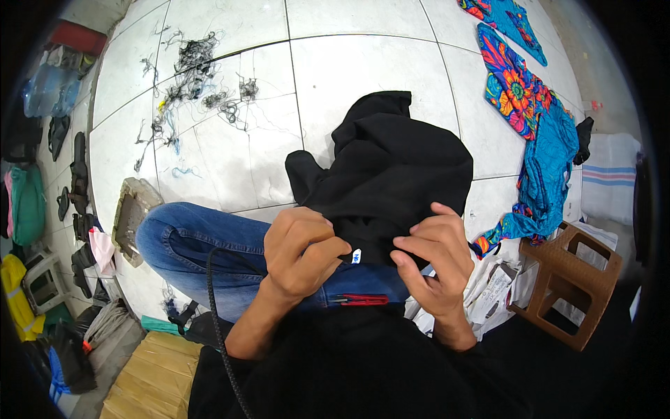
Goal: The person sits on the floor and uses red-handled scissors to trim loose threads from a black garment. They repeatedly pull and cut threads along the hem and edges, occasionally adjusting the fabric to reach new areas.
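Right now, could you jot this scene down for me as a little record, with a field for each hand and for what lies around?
Left grip: pinching black cloth by a small white tag
Right grip: at the cloth's right side; how firmly it holds, I cannot tell
Under the cloth: blue jeans and white tiled floor
Far left on floor: tangled dark thread scraps
Right side: bright blue floral fabric, brown stool
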Demonstrator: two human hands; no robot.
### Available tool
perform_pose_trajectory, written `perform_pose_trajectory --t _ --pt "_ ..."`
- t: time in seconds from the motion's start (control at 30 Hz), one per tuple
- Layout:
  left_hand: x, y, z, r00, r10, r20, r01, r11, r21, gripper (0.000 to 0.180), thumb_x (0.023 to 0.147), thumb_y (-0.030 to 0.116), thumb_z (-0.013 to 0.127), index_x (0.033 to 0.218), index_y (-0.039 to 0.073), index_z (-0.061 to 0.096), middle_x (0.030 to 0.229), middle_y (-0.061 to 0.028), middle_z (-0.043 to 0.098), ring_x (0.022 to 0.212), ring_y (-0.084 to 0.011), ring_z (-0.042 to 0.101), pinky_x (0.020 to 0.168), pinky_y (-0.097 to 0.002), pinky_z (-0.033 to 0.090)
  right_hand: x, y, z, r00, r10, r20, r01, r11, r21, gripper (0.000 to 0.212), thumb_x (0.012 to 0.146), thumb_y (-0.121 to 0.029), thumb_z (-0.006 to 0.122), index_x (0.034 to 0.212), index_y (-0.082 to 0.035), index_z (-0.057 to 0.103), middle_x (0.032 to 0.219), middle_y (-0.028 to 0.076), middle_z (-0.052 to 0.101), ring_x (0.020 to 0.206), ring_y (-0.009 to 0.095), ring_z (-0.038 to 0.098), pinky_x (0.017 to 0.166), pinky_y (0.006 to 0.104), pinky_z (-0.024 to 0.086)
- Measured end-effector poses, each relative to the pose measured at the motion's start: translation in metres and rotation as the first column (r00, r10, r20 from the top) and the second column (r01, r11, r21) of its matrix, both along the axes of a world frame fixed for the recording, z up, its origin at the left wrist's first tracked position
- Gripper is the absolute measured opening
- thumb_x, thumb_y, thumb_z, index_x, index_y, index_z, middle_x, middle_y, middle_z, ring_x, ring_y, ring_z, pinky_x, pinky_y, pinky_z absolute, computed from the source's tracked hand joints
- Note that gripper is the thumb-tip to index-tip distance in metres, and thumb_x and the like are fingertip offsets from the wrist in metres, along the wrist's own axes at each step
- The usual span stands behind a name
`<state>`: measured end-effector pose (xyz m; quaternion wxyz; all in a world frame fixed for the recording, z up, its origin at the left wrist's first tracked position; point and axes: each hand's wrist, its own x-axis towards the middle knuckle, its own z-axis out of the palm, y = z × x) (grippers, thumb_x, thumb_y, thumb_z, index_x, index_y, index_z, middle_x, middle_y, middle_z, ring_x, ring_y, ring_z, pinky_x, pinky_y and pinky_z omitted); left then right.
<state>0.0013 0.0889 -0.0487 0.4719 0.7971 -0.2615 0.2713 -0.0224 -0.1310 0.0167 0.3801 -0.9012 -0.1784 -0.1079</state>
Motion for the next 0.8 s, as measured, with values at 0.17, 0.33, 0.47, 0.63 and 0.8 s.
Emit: perform_pose_trajectory --t 0.17,0.33,0.47,0.63,0.8 --pt "-0.008 -0.001 -0.003 1.0 0.019 -0.007 -0.019 0.999 -0.044 0.03 0.06 -0.001 0.079 0.086 0.01 0.068 0.086 -0.0051 0.06 0.08 -0.0256 0.065 0.064 -0.0339 0.054 0.007 0.014 -0.002 0.996 0.001 -0.085 0.007 0.995 0.096 0.032 0.071 -0.008 0.09 0.1 -0.003 0.078 0.098 0.008 0.069 0.091 0.027 0.062 0.081 0.0403 0.049" --pt "-0.013 0.003 -0.002 1.0 0.018 -0.001 -0.018 1.0 -0.006 0.03 0.06 -0.001 0.079 0.084 0.011 0.066 0.088 -0.0043 0.061 0.084 -0.0255 0.067 0.065 -0.0333 0.054 0.005 0.014 -0.008 0.998 0.014 -0.067 -0.009 0.997 0.073 0.033 0.071 -0.008 0.09 0.101 -0.003 0.078 0.1 0.008 0.068 0.091 0.027 0.061 0.078 0.0381 0.048" --pt "-0.011 0.004 0.004 1.0 0.015 0.006 -0.015 0.998 0.053 0.032 0.057 0.0 0.081 0.082 0.012 0.066 0.088 -0.0035 0.061 0.085 -0.0243 0.066 0.065 -0.0322 0.053 0.002 0.01 -0.01 0.984 0.071 -0.163 -0.054 0.993 0.104 0.026 0.073 -0.006 0.089 0.097 -0.003 0.077 0.099 0.008 0.068 0.091 0.027 0.061 0.077 0.0376 0.048" --pt "-0.022 -0.006 0.006 0.944 0.234 -0.231 -0.236 0.972 0.019 0.037 0.06 -0.002 0.085 0.086 0.009 0.062 0.086 -0.004 0.059 0.077 -0.0203 0.06 0.066 -0.0294 0.05 -0.006 0.009 -0.018 0.981 0.019 -0.195 0.02 0.98 0.199 0.021 0.075 -0.003 0.088 0.09 -0.003 0.075 0.095 0.009 0.069 0.09 0.026 0.061 0.075 0.0373 0.048" --pt "-0.044 -0.014 0.013 0.444 0.024 -0.896 -0.347 0.926 -0.147 0.031 0.08 0.0 0.085 0.096 0.006 0.058 0.087 -0.0036 0.058 0.08 -0.0131 0.057 0.073 -0.0263 0.045 -0.004 0.01 -0.019 0.979 0.014 -0.202 0.036 0.97 0.239 0.021 0.074 0.0 0.089 0.09 -0.003 0.075 0.089 0.01 0.069 0.085 0.026 0.062 0.071 0.0364 0.048"
